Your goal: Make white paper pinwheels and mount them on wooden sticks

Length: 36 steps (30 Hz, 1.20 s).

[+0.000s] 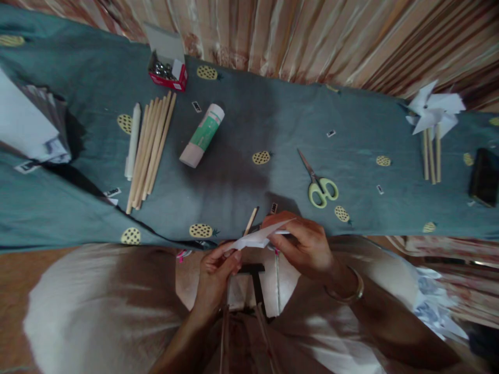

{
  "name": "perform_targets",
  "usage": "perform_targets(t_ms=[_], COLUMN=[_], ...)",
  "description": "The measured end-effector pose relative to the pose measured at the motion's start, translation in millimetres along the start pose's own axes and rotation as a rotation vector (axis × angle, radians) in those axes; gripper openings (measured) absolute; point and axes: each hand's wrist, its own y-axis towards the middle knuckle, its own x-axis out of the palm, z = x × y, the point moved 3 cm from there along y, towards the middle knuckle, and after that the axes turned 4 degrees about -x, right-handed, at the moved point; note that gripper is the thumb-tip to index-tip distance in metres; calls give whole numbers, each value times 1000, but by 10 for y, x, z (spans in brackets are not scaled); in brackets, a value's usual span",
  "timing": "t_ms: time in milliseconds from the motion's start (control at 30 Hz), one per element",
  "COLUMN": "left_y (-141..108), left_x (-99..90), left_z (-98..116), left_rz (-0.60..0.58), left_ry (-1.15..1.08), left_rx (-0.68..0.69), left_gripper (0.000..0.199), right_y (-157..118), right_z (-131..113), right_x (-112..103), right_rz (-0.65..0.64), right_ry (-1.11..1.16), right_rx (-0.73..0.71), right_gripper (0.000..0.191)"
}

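Between my hands, just off the front edge of the cloth-covered table, is a white folded paper [255,240]. My left hand [219,267] pinches its left end between thumb and fingers. On the other side my right hand [302,243] has its fingers closed on the paper's right part; a bracelet circles that wrist. A short length of wooden stick [251,220] shows just behind the paper, and its lower end is hidden. Green-handled scissors [320,188] lie beyond my right hand, blades pointing away to the left.
A glue stick [202,136] lies mid-table. Left of it are several wooden sticks [152,153] and an open red box [168,78] of small metal pieces. Stacked paper [29,122] is far left. Paper pinwheels [435,110] on sticks and a dark phone [484,177] lie right.
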Motion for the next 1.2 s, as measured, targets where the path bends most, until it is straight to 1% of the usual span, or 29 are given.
perform_targets(t_ms=[100,133,200,267,333,433,533,633,767,933,1200], left_y=[6,9,14,18,18,9,2,12,31,28,15], left_x=[-39,-47,-50,-38,-18,16,29,13,-9,-4,7], left_z=[-29,-36,-39,-34,-31,-38,-62,-100,-139,-126,-94], left_rz=[0,1,6,24,45,42,10,5,30,38,52], left_ry=[3,11,40,62,59,21,-4,-13,-23,0,13], left_rx=[-1,-4,-8,-21,-49,-79,-78,-72,-75,-80,-100], left_gripper=[28,29,30,29,27,28,25,24,26,26,25], right_y=[18,22,23,18,3,-31,-58,-61,-35,-28,-39], right_z=[7,11,16,17,17,24,37,33,9,16,30], right_x=[-40,-46,-36,-1,42,90,109,110,103,102,94], right_rz=[-24,-30,-54,-81,-86,-72,-84,-90,-65,-76,-55], right_ry=[145,183,219,185,89,-61,-144,-179,-212,-231,-212], right_rx=[205,252,277,202,72,-105,-181,-216,-247,-237,-223], right_gripper=[7,7,10,11,12,13,18,24,27,27,24])
